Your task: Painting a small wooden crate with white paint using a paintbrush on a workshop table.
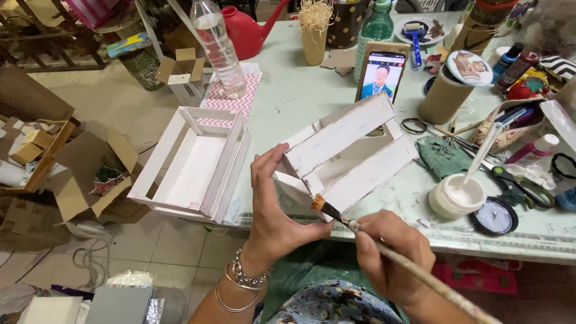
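The small white wooden crate [348, 153] is tilted at the table [288, 96] edge. The left hand [276, 207] grips its end, and the right hand [390, 252] holds a paintbrush [360, 228] against its corner. 1 second crate [195, 162] lies just beside, a paint jar [457, 195] near.

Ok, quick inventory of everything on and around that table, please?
slatted crate: one, white, tilted, in left hand
second crate: one, white, table's left edge
paintbrush: one, orange bristles at crate's corner
paint jar: one, white, open, stick inside
jar lid: one, dark, beside jar
phone: one, propped upright
plastic bottle: one, clear
watering can: one, red
scissors: one, green-handled
cardboard boxes: several, brown, floor
left hand: grips crate
right hand: holds paintbrush
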